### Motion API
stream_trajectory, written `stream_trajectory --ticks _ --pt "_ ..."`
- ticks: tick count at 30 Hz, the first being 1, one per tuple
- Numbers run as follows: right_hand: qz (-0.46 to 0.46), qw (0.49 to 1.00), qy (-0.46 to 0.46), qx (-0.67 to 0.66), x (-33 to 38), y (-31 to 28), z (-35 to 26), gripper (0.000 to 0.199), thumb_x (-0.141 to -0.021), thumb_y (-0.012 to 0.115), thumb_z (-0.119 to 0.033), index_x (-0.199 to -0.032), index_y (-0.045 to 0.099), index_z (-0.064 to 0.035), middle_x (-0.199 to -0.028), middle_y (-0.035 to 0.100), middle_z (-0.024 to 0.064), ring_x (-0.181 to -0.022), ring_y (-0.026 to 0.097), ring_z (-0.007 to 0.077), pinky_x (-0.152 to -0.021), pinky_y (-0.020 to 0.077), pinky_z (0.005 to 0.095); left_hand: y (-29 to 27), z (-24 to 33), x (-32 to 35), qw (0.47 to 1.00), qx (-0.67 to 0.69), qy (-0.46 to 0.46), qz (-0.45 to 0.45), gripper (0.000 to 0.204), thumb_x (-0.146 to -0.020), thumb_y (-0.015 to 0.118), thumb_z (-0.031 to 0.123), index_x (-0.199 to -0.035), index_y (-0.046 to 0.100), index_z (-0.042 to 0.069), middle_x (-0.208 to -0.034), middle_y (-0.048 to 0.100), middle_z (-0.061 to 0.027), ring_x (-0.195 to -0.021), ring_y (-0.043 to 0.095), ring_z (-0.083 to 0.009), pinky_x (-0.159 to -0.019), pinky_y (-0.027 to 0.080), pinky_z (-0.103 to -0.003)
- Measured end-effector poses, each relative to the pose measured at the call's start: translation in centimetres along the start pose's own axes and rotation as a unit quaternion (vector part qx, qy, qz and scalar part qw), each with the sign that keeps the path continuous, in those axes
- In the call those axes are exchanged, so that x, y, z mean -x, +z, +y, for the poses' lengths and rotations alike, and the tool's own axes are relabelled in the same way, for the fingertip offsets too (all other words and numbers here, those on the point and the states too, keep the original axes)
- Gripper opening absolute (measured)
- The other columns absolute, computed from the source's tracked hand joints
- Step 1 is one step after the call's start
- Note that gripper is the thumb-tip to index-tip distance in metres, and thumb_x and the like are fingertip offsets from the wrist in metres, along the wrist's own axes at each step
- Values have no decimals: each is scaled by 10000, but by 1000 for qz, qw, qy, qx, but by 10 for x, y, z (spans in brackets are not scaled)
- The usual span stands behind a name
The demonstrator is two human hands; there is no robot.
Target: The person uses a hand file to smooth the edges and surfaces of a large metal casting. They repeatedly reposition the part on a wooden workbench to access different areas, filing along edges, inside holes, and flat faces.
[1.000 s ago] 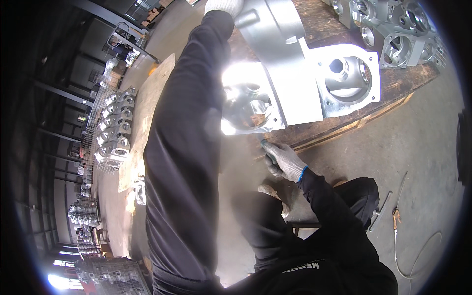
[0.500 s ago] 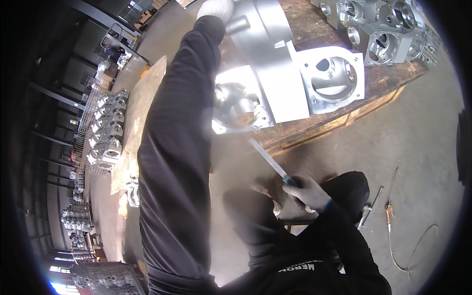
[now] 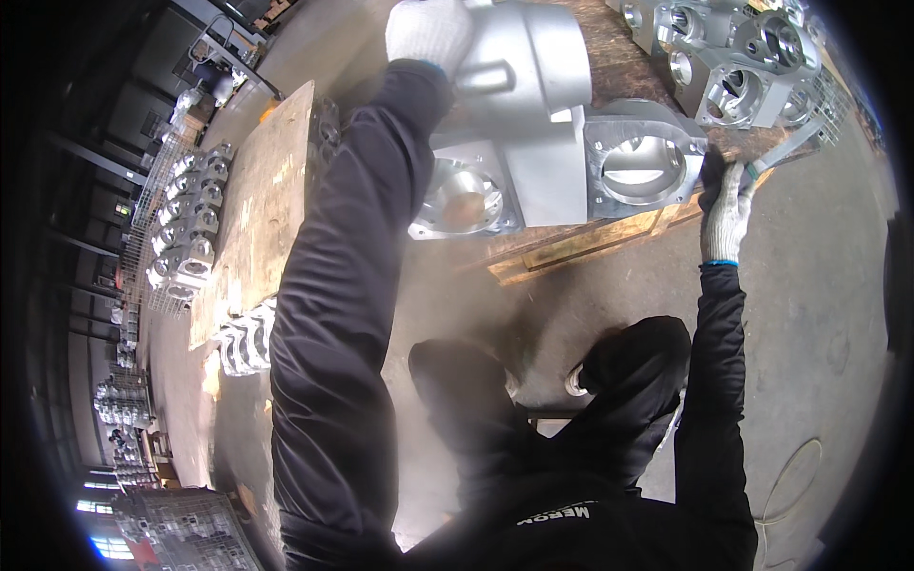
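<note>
A large silver metal casting (image 3: pixel 543 176) with machined round openings stands on the wooden bench. My left hand (image 3: pixel 428 36), in a white knit glove, is closed over the casting's far left part; its fingertips are hidden. Beside the right flange of the casting is my right hand (image 3: pixel 728 214), gloved in white with dark finger coating. It grips the handle of a flat file (image 3: pixel 795 141), whose blade points up and to the right, away from the casting. A dark gloved thumb is close to the flange edge; whether it touches, I cannot tell.
More silver castings (image 3: pixel 733 81) are grouped at the bench's far right. The wooden bench edge (image 3: pixel 590 238) runs below the casting. Left of my arm stands a wooden board (image 3: pixel 252 219), with a row of castings (image 3: pixel 186 228) beyond. A thin hose (image 3: pixel 790 485) lies on the floor at right.
My right hand has risen from above my knee to the casting's right flange, and the file has swung from pointing up-left to up-right. My left hand stays at the casting, which looks turned slightly.
</note>
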State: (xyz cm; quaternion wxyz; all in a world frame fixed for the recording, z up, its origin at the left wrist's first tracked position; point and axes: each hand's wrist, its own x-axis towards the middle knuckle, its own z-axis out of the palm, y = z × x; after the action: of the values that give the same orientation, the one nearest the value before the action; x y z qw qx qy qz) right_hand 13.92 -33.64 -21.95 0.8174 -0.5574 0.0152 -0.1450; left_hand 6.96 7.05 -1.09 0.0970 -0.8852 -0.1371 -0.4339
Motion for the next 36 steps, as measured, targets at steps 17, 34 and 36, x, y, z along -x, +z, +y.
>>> stream_trajectory --ticks 17,34,36 --pt "-16 985 -95 145 196 29 17 321 -1050 762 -247 -1183 563 -32 -957 606 18 -831 571 137 -770 514 330 -88 -32 38 816 494 -228 -195 614 -1111 608 499 -1425 669 -25 -1225 769 -148 -1100 704 -185 -1018 539 -322" --pt "-147 968 -34 202 74 9 32 489 -1008 812 -320 -1290 566 -6 -1048 660 92 -972 640 225 -908 538 406 -85 -27 61 705 614 -287 -209 443 -1090 660 282 -1373 658 -58 -1190 747 -143 -939 754 -218 -807 649 -345" --pt "-139 974 -62 169 80 10 32 436 -1010 812 -294 -1246 574 -15 -1039 663 74 -970 641 197 -899 538 390 -92 -14 63 707 589 -342 -191 439 -1088 663 278 -1369 661 -59 -1182 749 -140 -943 750 -215 -790 652 -356"
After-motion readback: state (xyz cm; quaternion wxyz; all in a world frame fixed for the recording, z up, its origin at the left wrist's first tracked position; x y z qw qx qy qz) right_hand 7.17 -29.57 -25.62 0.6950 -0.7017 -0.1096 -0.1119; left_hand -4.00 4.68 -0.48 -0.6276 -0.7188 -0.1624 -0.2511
